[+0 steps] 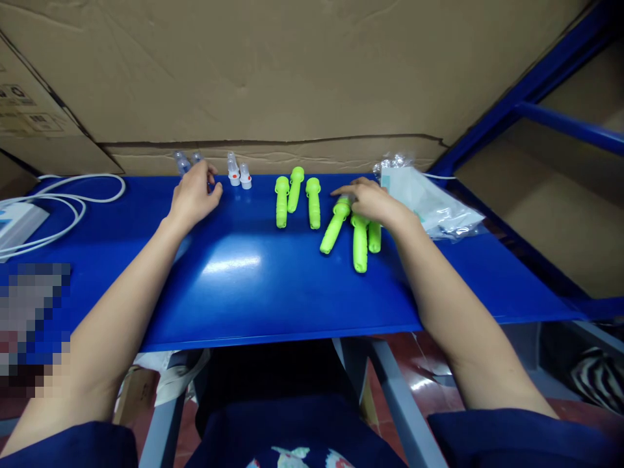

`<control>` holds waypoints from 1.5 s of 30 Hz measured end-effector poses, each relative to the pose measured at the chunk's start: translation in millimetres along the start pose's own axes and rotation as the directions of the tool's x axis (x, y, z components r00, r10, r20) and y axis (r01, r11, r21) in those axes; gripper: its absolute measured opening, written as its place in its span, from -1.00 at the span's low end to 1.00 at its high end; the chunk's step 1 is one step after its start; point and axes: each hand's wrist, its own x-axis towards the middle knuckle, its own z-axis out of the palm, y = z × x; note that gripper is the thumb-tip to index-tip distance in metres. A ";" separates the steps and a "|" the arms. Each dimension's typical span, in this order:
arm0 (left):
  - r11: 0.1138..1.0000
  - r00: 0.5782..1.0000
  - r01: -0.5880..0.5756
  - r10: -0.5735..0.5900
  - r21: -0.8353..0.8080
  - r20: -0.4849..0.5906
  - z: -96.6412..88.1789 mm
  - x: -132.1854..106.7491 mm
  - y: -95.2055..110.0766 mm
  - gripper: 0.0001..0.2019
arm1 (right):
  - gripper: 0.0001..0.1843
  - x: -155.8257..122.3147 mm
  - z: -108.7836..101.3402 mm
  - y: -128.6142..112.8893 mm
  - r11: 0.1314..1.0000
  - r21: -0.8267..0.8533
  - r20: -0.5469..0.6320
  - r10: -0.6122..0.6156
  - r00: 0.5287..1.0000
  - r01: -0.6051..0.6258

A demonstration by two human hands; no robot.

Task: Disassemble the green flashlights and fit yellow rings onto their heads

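My left hand (194, 195) hovers at the back left of the blue table (229, 299), fingers bent and thumb apart, with no object visible between them. Beside it are small clear-topped pieces (182, 163), partly covered by the hand. Just right stand two more clear-topped pieces with white bases (245, 177) and red dots. My right hand (369, 200) is over a group of lime-green ribbed handles, index finger stretched left above one tilted handle (335, 227). A second handle (359, 247) lies under the palm. Three others, including a green handle (313, 205), lie mid-table.
Right of my right hand lies a clear plastic bag (429, 201) with pale contents. A white cable (78, 205) coils at the left, near a white box (19, 224). Cardboard (273, 71) walls the back, and a blue metal frame (565, 120) rises at the right.
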 end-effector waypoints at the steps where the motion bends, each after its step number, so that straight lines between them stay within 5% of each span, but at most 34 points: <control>1: 1.000 1.000 -0.005 0.005 -0.004 0.007 -0.1 -0.4 1.2 -0.64 | -0.28 -0.6 -1.4 1.0 0.999 -0.004 0.047 -0.038 0.998 0.039; 5: 0.999 0.999 -0.023 0.023 -0.023 0.021 0.0 -1.0 3.6 -0.66 | -0.27 -3.8 -5.3 -2.7 0.991 -0.031 0.102 -0.129 0.986 0.133; 13: 0.998 0.999 -0.045 0.045 -0.048 0.009 2.2 -2.0 7.5 -0.70 | -0.26 -28.0 -16.6 -26.0 0.971 -0.073 0.007 -0.229 0.973 0.229; 19: 0.994 0.996 -0.080 0.083 -0.080 0.031 5.3 -2.8 9.3 -0.71 | -0.49 -42.9 -17.8 -56.4 0.943 -0.189 0.088 -0.261 0.961 0.274; 23: 0.979 0.984 -0.162 0.169 -0.126 0.052 6.8 -5.7 20.6 -0.73 | -0.58 -48.0 -28.7 -59.9 0.954 -0.154 -0.018 -0.263 0.965 0.257; 26: 0.948 0.952 -0.283 0.296 -0.147 0.081 7.0 -15.1 40.5 -0.71 | -0.76 -52.9 -40.9 -56.6 0.965 0.078 -0.194 -0.230 0.954 0.249; 28: 0.922 0.923 -0.360 0.374 -0.140 0.089 8.1 -24.5 55.8 -0.66 | -0.81 -55.2 -44.6 -57.4 0.902 0.323 -0.333 -0.176 0.926 0.288; 32: 0.866 0.864 -0.466 0.490 -0.182 0.120 14.8 -42.3 78.7 -0.55 | -0.61 -55.9 -36.2 -71.0 0.610 0.688 -0.474 -0.032 0.880 0.393; 37: 0.839 0.847 -0.462 0.513 -0.286 0.138 26.0 -49.3 85.5 -0.51 | -0.49 -55.7 -18.1 -92.6 0.413 0.821 -0.450 0.041 0.892 0.395; 41: 0.834 0.849 -0.448 0.510 -0.323 0.137 24.1 -46.4 85.4 -0.62 | -0.45 -52.1 -12.6 -96.0 0.335 0.877 -0.383 0.049 0.923 0.346; 45: 0.806 0.830 -0.302 0.485 -0.509 0.275 15.3 -47.7 90.3 -0.46 | -0.38 -42.1 -8.7 -92.0 0.270 0.921 -0.314 0.090 0.945 0.280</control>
